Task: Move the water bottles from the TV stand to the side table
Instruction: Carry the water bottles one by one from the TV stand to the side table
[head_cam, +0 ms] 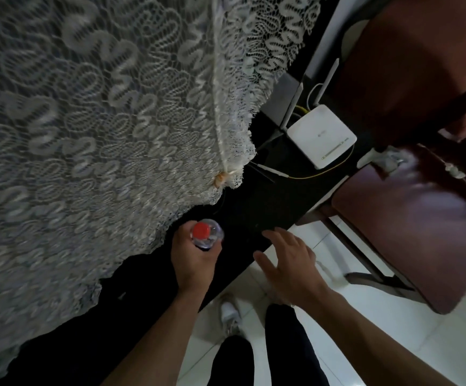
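The left hand (191, 257) has its grip wrapped around a red-capped water bottle (206, 234) above the dark counter (257, 207), beside the lace cloth (101, 121). The right hand (287, 259) hovers nearby, fingers spread, holding nothing.

The light is dim. A white lace cloth (87, 135) covers part of a black surface (268, 207) with a white router (321, 135). Dark red chairs (421, 218) stand on white floor tiles (393, 344).

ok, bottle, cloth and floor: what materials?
Bottle in the left hand: clear, likely plastic, see-through shoulder, red cap. Cloth: white lace, open patterned weave. Floor: glossy white tile by its shine and joint lines, probably ceramic.
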